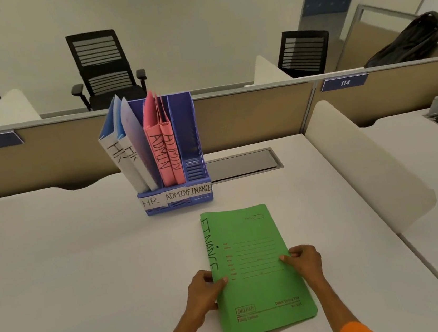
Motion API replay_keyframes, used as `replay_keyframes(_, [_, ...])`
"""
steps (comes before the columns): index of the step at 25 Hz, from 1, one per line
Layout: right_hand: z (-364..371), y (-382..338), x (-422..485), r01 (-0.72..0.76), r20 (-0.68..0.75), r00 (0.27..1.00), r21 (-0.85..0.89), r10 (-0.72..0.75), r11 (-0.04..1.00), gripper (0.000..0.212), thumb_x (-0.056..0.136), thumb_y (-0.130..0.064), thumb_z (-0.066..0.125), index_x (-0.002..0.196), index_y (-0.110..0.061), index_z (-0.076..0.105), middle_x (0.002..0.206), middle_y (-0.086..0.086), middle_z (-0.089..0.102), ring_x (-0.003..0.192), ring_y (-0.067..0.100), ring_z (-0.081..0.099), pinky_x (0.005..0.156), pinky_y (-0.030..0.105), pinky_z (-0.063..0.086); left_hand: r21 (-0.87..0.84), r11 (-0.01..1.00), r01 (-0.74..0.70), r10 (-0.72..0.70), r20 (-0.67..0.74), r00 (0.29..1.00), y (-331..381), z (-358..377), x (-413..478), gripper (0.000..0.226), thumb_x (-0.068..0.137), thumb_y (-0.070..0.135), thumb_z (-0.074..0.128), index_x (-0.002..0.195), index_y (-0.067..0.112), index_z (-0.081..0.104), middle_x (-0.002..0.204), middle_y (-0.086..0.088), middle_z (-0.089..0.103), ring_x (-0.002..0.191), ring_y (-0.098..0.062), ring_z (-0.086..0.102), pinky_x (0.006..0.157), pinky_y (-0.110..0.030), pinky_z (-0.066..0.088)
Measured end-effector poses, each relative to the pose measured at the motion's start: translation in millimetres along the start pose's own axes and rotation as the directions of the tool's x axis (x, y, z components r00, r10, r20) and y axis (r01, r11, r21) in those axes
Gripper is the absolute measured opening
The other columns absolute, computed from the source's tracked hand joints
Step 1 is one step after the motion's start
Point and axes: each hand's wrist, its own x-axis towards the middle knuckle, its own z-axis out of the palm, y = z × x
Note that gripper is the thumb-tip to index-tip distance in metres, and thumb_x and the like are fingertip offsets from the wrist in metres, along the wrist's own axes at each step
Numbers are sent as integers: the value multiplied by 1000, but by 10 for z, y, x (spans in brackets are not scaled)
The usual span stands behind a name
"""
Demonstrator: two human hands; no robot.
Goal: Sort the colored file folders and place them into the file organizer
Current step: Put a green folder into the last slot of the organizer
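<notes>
Green folder [255, 271] on white desk [86, 265], held at both side edges.
Left hand [204, 291] and right hand [304, 263] pinch it; blue organizer [186, 131] with pink folders [165, 155] stands just beyond.

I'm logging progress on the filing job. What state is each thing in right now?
green folder: closed, flat on the desk
left hand: grips the folder's spine edge
right hand: grips its opposite edge
blue folders: standing in the HR slot, leaning left
pink folders: standing in the ADMIN slot
FINANCE slot: empty
file organizer: upright on the desk
</notes>
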Motion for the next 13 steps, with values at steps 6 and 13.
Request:
replay_keyframes(6, [304, -102, -276, 30, 14, 999, 5, -30, 1000, 47, 70, -19, 87, 107, 2, 68, 99, 15, 71, 93, 26, 66, 90, 39, 54, 246, 968, -51, 83, -119, 989, -2, -309, 2, 30, 83, 36, 76, 93, 11, 62, 93, -2, 71, 85, -18, 71, 74, -40, 62])
replay_keyframes(13, [354, -107, -348, 40, 34, 999, -14, -39, 999, 47, 76, -23, 83, 112, 1, 65, 100, 10, 67, 91, 21, 61, 86, 30, 50, 18, 997, -76, 77, -98, 992, 72, -255, 33, 39, 82, 13, 75, 109, 13, 47, 111, -9, 66, 90, -18, 70, 72, -32, 60])
